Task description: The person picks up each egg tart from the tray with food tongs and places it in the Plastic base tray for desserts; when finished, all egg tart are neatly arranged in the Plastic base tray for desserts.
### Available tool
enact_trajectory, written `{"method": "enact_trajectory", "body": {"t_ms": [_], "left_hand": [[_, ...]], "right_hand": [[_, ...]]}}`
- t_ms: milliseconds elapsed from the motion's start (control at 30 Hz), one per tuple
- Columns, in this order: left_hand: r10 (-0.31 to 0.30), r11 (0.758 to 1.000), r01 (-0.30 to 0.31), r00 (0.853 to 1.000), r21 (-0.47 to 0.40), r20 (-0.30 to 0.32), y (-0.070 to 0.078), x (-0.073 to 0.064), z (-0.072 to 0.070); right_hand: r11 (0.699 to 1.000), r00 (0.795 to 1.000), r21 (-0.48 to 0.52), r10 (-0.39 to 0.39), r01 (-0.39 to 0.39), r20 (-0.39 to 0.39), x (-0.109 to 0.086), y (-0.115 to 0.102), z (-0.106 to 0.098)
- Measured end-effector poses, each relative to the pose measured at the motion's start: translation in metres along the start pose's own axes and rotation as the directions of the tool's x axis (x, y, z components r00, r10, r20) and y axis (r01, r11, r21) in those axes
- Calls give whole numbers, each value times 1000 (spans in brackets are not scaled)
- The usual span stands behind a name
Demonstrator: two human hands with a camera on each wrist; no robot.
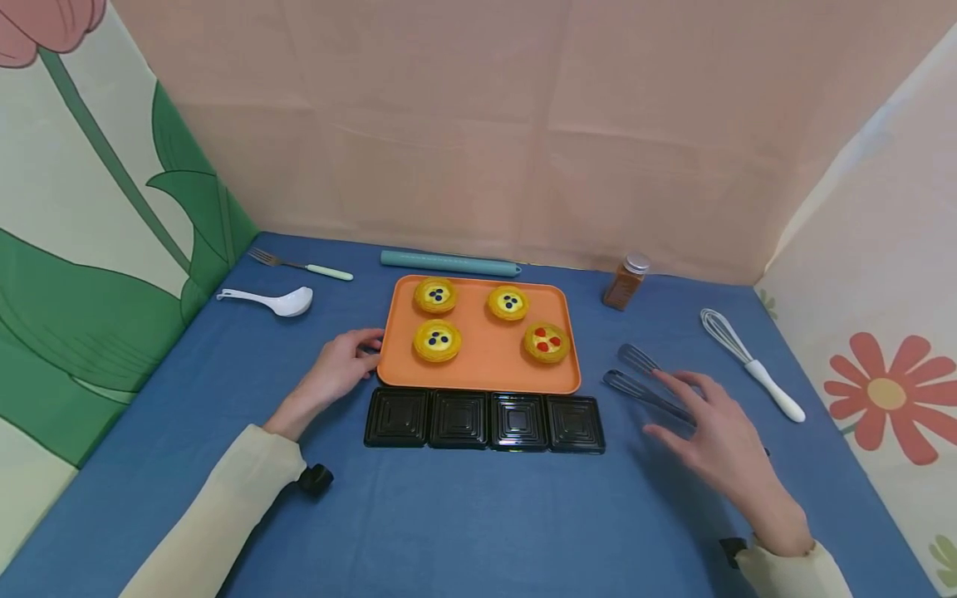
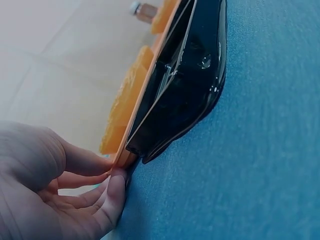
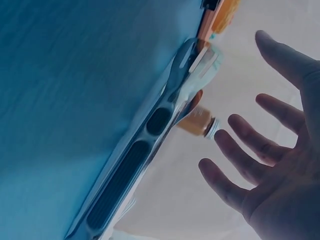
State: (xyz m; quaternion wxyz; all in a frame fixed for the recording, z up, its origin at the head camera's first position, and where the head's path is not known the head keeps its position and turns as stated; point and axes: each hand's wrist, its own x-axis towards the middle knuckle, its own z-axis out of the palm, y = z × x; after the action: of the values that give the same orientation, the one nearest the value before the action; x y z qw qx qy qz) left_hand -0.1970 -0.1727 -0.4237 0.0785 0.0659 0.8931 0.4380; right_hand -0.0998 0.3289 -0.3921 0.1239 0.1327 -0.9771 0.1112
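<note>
My left hand [image 1: 340, 365] pinches the left edge of an orange tray [image 1: 478, 370], thumb and fingers meeting at the rim in the left wrist view. On the tray sit three tarts with dark blue dots, one of them a front-left tart [image 1: 437, 341], and a tart with red pieces [image 1: 547, 343] at right. A black tray [image 1: 458, 419] with several square compartments lies along the orange tray's near side. My right hand [image 1: 718, 440] hovers over a pair of tongs [image 1: 646, 390], fingers spread and holding nothing. Ribbed grip pads show on the tongs [image 3: 120, 182] in the right wrist view.
A fork [image 1: 306, 266] and a white ladle [image 1: 280, 302] lie at back left. Behind the orange tray is a teal rolling pin [image 1: 449, 264]. A spice jar [image 1: 626, 282] stands back right, and a whisk [image 1: 751, 365] lies by the right edge.
</note>
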Motion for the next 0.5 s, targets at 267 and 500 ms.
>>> {"method": "enact_trajectory", "body": {"t_ms": [267, 500], "left_hand": [[6, 1000, -6, 1000, -6, -8, -2, 0, 1], [11, 1000, -11, 1000, -13, -3, -2, 0, 0]], "right_hand": [[997, 999, 64, 48, -47, -7, -14, 18, -6], [990, 993, 82, 118, -118, 6, -25, 35, -9]]}}
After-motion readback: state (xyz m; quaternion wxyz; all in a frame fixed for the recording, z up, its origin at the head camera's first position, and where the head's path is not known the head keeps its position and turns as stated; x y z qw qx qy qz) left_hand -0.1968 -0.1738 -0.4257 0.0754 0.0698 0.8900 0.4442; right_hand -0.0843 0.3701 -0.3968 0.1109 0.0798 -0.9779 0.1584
